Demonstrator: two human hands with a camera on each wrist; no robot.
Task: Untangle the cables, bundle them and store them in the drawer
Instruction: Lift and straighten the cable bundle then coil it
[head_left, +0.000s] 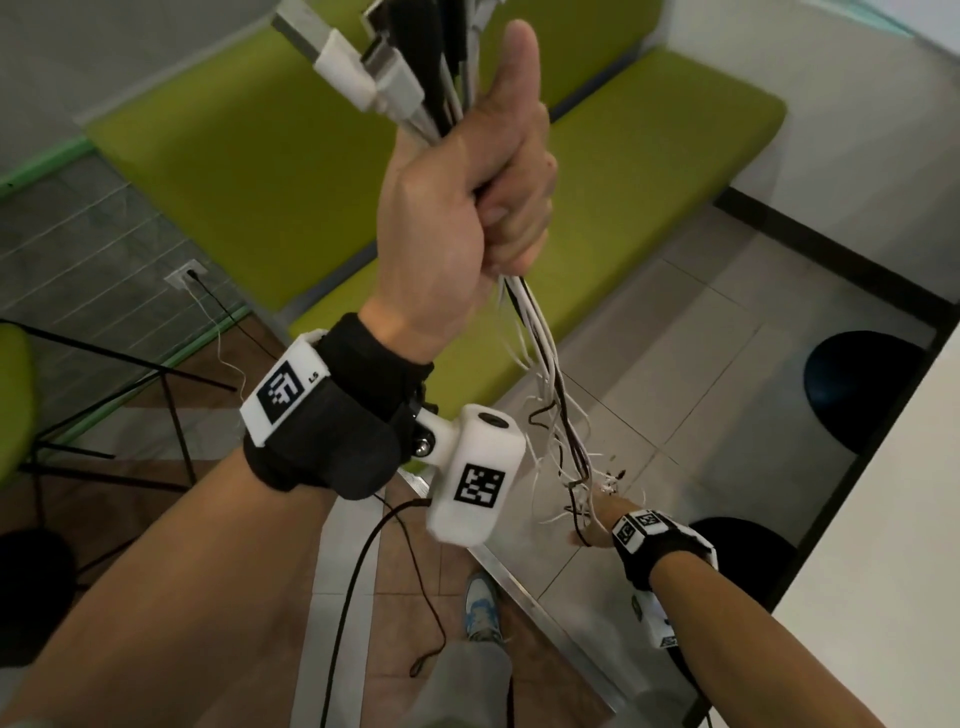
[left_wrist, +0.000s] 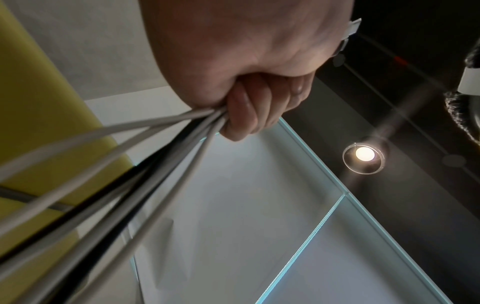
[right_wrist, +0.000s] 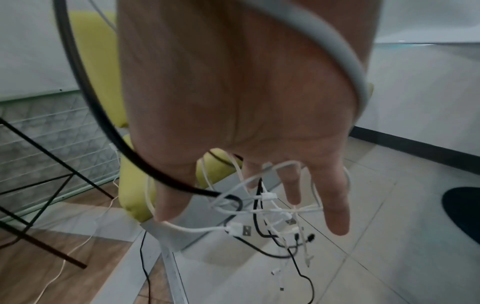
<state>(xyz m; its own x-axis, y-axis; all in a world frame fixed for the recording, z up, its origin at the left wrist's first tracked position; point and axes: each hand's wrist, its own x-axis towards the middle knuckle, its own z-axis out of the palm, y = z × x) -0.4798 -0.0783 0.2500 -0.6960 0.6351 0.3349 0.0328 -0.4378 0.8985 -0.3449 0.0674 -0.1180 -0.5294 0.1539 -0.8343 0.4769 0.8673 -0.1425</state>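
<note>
My left hand (head_left: 467, 192) is raised high, its fingers curled tight round a bundle of white and black cables (head_left: 540, 332), thumb pointing up. Their plugs (head_left: 374, 73) stick out above the fist. In the left wrist view the cables (left_wrist: 130, 164) run out from under the curled fingers (left_wrist: 244, 123). The loose ends hang down in a tangle to my right hand (head_left: 597, 525), held low near the floor. In the right wrist view that hand (right_wrist: 233, 102) has straight, spread fingers (right_wrist: 335, 205) pushed through the loops of the tangled ends (right_wrist: 262, 216). No drawer is in view.
A green cushioned bench (head_left: 249, 171) runs behind the cables. Two black round stools (head_left: 862, 384) stand beside a white table (head_left: 909, 519) on the right. A black metal frame (head_left: 130, 389) and a wall socket (head_left: 186, 275) are at the left. My shoe (head_left: 480, 608) is below.
</note>
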